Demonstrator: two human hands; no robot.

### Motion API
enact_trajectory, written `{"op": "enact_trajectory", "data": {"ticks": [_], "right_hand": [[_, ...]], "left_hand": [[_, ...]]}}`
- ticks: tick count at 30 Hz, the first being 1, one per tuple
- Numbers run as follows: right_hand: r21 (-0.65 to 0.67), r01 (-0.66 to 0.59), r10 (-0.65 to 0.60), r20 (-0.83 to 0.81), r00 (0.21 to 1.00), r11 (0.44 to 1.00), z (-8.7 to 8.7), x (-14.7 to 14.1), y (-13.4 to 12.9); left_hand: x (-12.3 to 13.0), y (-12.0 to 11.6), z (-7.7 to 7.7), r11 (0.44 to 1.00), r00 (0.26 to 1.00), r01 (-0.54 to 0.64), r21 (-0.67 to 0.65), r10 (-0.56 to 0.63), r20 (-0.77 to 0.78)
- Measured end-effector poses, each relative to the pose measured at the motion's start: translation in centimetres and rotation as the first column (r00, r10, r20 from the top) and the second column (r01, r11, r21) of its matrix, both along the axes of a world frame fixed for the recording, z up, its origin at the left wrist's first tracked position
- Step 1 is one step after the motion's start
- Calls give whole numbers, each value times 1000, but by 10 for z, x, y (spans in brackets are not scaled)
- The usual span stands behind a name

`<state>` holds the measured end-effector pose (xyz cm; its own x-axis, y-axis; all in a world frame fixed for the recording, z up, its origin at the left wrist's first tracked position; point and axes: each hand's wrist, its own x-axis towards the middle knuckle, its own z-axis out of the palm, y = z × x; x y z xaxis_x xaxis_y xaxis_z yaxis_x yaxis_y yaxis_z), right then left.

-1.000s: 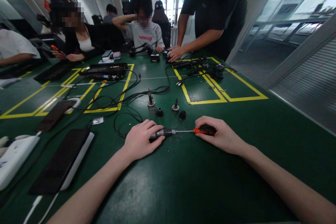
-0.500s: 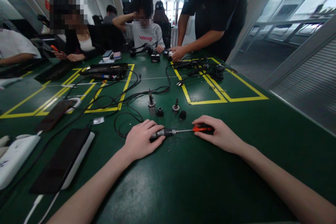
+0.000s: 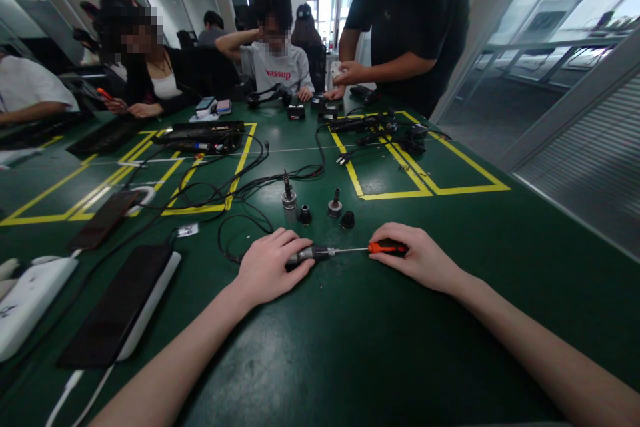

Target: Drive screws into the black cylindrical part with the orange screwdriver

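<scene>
My left hand (image 3: pixel 273 265) is wrapped over a dark grey, corded tool body (image 3: pixel 306 254) lying on the green table; its exact kind I cannot make out. Fingers and thumb of my right hand (image 3: pixel 417 253) close round the orange and black handle of a screwdriver (image 3: pixel 387 248). Its thin shaft points left, and the tip meets the front end of the tool body. Just beyond the hands stand a metal cylindrical part with a spindle (image 3: pixel 289 203), a black cone-shaped cap (image 3: pixel 305 215), a round metal part with a stem (image 3: pixel 335 203) and a second black cap (image 3: pixel 348 219).
Black cables (image 3: pixel 250 190) trail across the table (image 3: pixel 340 360) on the left. A phone on a white block (image 3: pixel 117 307), another phone (image 3: pixel 103 220) and a white power strip (image 3: pixel 35 307) lie there. Co-workers are around the far side, near dark tools inside yellow tape (image 3: pixel 400 193).
My right hand has shifted very slightly, with the screwdriver still in it; my left hand stays put. Across the table, the standing co-worker has lifted one hand with a pale object.
</scene>
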<state>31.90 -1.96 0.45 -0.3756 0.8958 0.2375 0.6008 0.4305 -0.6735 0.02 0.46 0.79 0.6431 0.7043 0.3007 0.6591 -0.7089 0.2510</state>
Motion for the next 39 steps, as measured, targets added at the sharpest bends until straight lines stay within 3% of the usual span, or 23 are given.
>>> {"op": "enact_trajectory", "data": {"ticks": [6,11,23,34,39], "right_hand": [[-89,-29,26,-27,999,996,6,-2,-4],[-76,-33,30,-36,999,997,9,-6,-6],[-187,112,-153,-222,963,976,7,0,-3],[-170,110,-130,-110,985,979,10,-5,-5],[-204,91,-122,-147,982,975,6,-5,-4]], "left_hand": [[0,0,0,1000,1000,3,3,-3,-5],[0,0,0,1000,1000,6,6,-6,-8],[0,0,-1,1000,1000,7,5,-7,7],[0,0,0,1000,1000,2,-3,-2,-6],[0,0,1,1000,1000,8,-8,-8,-2]]}}
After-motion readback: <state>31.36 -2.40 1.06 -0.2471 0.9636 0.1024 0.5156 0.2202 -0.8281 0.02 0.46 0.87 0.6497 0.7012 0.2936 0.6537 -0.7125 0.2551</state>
